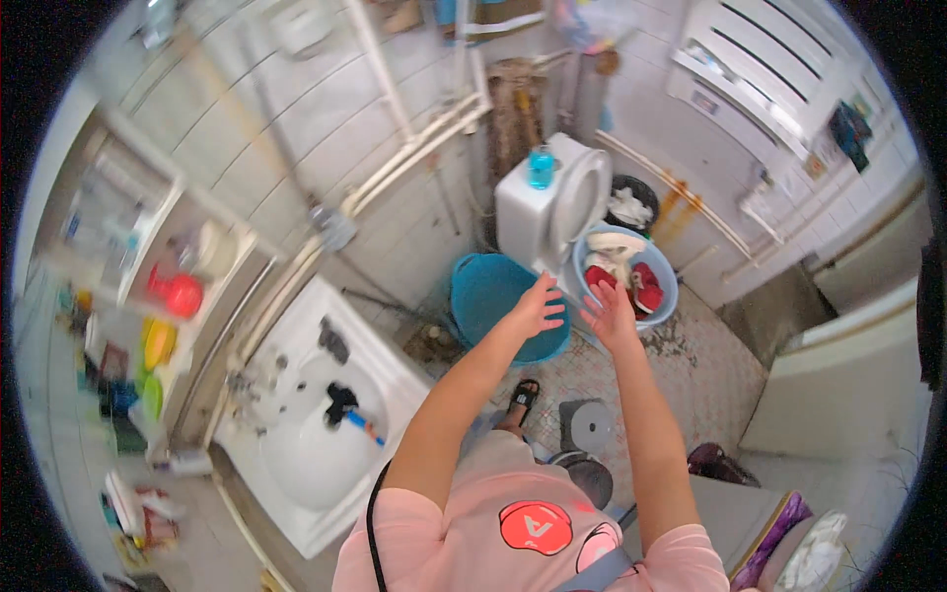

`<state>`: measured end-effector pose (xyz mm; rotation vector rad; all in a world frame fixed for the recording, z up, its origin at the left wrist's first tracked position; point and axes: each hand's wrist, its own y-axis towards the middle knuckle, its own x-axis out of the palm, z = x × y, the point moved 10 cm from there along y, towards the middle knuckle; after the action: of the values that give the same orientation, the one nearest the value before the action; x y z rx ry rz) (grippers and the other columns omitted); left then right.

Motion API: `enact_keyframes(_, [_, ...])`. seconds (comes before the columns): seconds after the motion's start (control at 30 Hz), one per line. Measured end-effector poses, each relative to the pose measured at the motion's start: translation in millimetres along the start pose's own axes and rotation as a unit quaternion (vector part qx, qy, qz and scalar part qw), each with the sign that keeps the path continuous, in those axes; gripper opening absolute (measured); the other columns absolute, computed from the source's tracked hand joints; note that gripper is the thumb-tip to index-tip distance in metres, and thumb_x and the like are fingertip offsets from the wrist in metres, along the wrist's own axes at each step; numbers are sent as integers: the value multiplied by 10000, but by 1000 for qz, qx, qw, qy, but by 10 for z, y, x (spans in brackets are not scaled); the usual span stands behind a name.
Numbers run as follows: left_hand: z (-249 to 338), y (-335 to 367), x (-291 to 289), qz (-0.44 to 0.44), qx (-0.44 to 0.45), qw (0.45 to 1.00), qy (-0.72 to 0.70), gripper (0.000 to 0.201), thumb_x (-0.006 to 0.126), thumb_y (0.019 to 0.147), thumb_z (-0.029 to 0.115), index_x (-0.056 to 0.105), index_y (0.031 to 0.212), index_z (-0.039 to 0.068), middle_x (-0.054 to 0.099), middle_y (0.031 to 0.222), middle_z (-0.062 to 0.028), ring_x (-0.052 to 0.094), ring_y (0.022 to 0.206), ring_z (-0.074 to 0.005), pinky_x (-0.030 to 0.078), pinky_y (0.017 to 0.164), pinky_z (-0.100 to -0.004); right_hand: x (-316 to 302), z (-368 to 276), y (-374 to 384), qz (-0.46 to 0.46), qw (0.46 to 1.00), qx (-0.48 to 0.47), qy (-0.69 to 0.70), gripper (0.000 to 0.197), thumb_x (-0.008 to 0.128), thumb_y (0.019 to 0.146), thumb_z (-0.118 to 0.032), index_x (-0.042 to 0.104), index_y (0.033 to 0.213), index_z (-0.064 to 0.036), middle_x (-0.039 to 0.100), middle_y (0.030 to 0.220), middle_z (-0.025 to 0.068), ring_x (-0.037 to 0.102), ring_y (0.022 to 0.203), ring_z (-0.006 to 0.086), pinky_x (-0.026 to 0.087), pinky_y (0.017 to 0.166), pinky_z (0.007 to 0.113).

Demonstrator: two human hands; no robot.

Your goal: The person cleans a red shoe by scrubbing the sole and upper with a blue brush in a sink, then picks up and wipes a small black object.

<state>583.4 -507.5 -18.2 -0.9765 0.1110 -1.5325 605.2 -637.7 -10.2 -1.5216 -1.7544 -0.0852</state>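
Both my arms reach forward, the hands raised side by side with a gap between them. My left hand (536, 308) is open and empty, its fingers spread above the right part of a blue plastic tub (472, 304). My right hand (610, 316), also open and empty, is in front of a light-blue basin (668, 307). Red and cream clothes (646, 287) lie in that basin; the hand hides part of them. Whether either hand touches a rim cannot be told.
Behind the tub stands a white toilet (523, 209) with a turquoise bottle (541, 168) on its tank. A white sink (316, 444) is at left, beside shelves (153, 242) of toiletries. A round-topped grey stool (590, 425) stands by my feet. A black bin (643, 187) sits behind the basin.
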Motion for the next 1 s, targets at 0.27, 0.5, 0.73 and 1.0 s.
enact_keyframes(0.27, [218, -1478, -1273, 94, 107, 988, -66, 705, 301, 836, 599, 163, 1365, 154, 191, 1394, -136, 257, 1243, -335, 296, 946, -505, 1625, 1183, -459, -149, 981, 120, -12, 700, 372, 857, -521, 206, 1333, -36, 286, 1351, 142, 309, 1219, 302, 294, 968, 446])
enact_keyframes(0.5, [-143, -2707, -2643, 199, 150, 962, -110, 700, 308, 828, 611, 212, 1352, 156, 270, 1359, -125, 246, 1246, -310, 293, 944, -495, 2621, 2561, -876, -229, 940, 239, -77, 698, 412, 842, -521, 251, 1312, -31, 332, 1318, 133, 356, 1181, 292, 331, 934, 414])
enact_keyframes(0.73, [-770, -3631, -3984, 292, 134, 937, -137, 714, 310, 818, 625, 257, 1336, 137, 288, 1350, -125, 248, 1244, -296, 255, 959, -491, 3103, 3878, -1168, -246, 902, 295, -199, 632, 409, 848, -512, 327, 1273, -50, 422, 1234, 79, 443, 1068, 240, 394, 846, 367])
enact_keyframes(1.0, [-1283, -4077, -5034, 328, 84, 927, -159, 683, 295, 827, 616, 308, 1310, 134, 340, 1310, -107, 281, 1222, -270, 260, 949, -481, 3368, 4738, -1251, -208, 863, 225, -401, 621, 506, 809, -465, 366, 1271, -73, 419, 1254, 81, 397, 1131, 238, 344, 902, 367])
